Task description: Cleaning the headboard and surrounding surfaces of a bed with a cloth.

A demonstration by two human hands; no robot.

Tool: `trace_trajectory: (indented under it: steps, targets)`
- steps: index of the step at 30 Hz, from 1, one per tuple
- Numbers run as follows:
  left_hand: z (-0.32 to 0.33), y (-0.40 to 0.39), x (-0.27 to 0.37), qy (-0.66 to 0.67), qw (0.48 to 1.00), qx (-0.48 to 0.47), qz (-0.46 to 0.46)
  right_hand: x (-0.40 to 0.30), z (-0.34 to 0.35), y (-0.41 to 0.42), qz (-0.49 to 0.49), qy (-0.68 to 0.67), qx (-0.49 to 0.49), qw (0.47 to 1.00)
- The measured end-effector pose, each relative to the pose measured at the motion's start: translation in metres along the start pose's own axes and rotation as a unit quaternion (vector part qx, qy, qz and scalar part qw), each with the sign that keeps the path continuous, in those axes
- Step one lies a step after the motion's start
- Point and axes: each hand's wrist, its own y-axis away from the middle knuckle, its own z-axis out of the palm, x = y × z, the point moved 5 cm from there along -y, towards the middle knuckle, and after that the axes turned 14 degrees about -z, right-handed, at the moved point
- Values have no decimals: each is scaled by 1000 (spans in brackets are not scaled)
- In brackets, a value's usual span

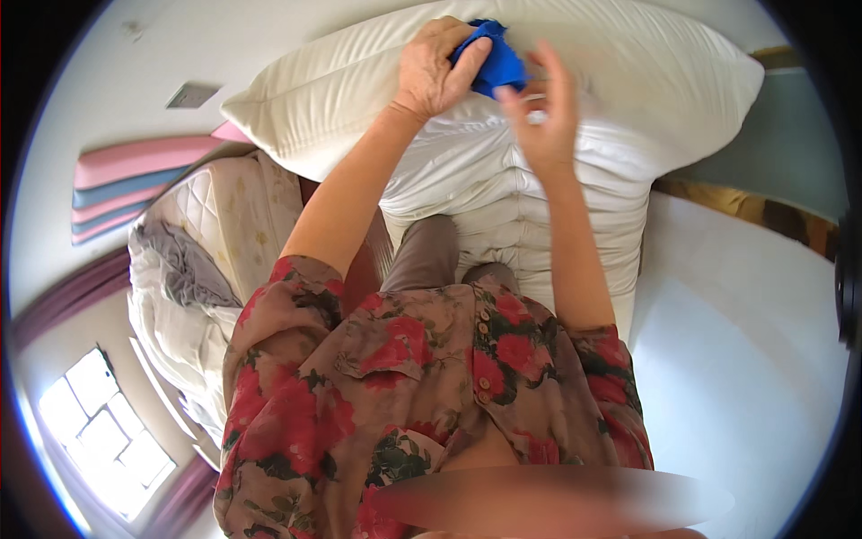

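My left hand (439,67) grips a small piece of blue cloth (500,66), thumb on top and fingers behind it. The cloth has frayed edges. Close to its right side is my right hand (547,128), blurred by motion, with the index finger raised and the thumb near the cloth's lower corner. A small bright spot shows by its curled fingers; whether they pinch something is too blurred to tell. Both hands are over a large white cushion (310,91), and below them lies a gathered white fabric cover (579,215).
To the left stands a quilted mattress (236,202) with a crumpled grey cloth (185,266) on it. Pink and blue padded panels (135,182) and a wall socket (193,96) are on the wall. A bright window (108,431) lies at lower left.
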Motion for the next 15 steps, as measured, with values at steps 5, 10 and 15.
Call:
trace_trajectory:
  steps: [5, 10, 15]
  targets:
    - [-1, -3, -13, 59, 998, -2, 12, -8, 38, -3, -86, 153, -23, 984]
    - [-2, -2, 2, 9, 996, 61, 69, 5, 36, 13, -88, 142, -4, 986]
    - [2, -2, -10, -126, 991, 33, 44, 49, -28, 65, -3, 213, 40, 976]
